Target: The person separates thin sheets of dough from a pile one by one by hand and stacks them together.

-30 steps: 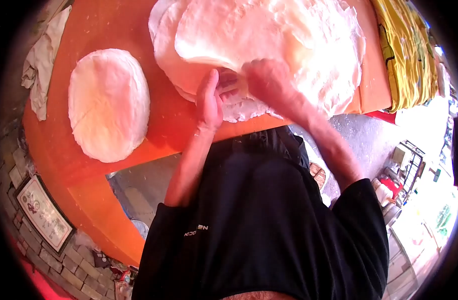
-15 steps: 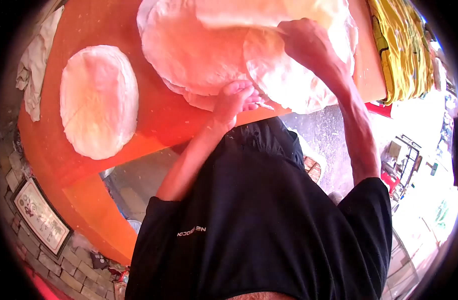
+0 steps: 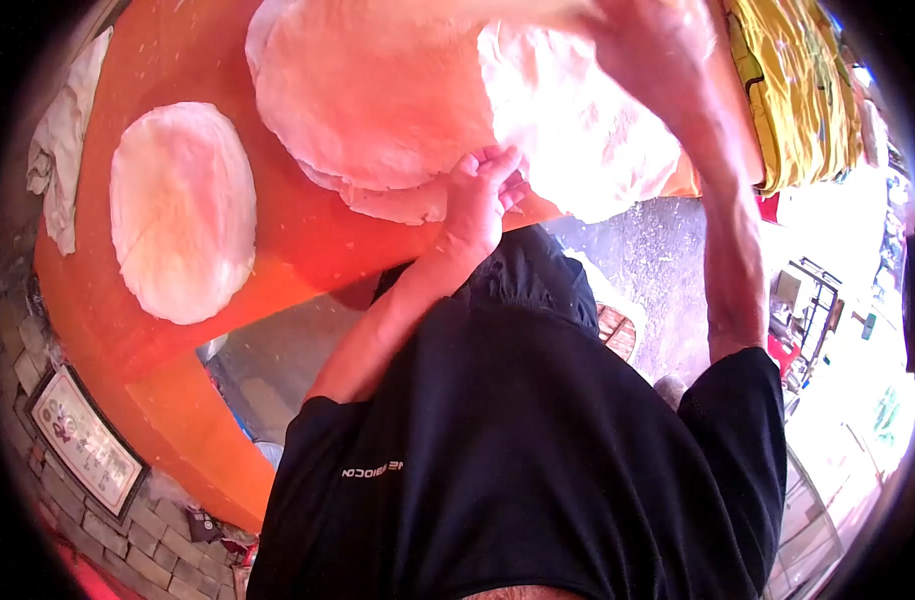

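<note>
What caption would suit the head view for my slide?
Left hand at near edge of pale sheets, right hand farther out, orange table beneath.

From where I stand, no full word comes clear. Toward seven o'clock, a short line of white lettering [image 3: 373, 469] runs upside down across the black shirt [image 3: 538, 450]; I pick out an O and a C, the rest blurs. Out at eight o'clock, a framed sign [image 3: 86, 440] leaning low by the paving [image 3: 150, 567] carries rows of small dark marks too fine to read.
</note>
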A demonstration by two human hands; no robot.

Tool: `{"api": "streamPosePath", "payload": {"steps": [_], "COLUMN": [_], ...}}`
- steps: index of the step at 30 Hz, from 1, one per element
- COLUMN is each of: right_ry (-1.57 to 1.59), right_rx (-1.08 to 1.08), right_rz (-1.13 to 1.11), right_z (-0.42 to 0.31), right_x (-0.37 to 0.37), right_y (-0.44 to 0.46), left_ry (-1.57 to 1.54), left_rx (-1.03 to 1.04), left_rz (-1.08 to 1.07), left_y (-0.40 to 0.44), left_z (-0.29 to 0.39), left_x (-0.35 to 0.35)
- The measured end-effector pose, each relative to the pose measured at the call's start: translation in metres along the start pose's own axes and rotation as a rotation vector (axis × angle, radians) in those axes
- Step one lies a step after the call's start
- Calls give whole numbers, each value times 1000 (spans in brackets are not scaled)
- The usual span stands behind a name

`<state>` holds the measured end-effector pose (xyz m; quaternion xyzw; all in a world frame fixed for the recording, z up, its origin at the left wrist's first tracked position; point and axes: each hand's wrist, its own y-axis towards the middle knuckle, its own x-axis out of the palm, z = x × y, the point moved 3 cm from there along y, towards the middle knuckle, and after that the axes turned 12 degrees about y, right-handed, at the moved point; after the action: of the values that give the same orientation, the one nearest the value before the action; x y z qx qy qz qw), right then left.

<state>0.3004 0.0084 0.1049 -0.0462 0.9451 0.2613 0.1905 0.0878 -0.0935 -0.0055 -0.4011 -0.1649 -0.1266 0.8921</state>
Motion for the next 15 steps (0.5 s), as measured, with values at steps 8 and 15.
{"api": "streamPosePath", "payload": {"steps": [8,15], "right_ry": [-116,-1021], "right_rx": [147,236], "right_rz": [10,-279], "right_z": [-21,-110], "right_x": [-54,33], "right_y": [19,-18], "left_ry": [141,213], "left_rx": [84,446], "left_rz": [67,258], "left_y": [18,21], "left_z": [2,39], "left_x": [-2,-101]}}
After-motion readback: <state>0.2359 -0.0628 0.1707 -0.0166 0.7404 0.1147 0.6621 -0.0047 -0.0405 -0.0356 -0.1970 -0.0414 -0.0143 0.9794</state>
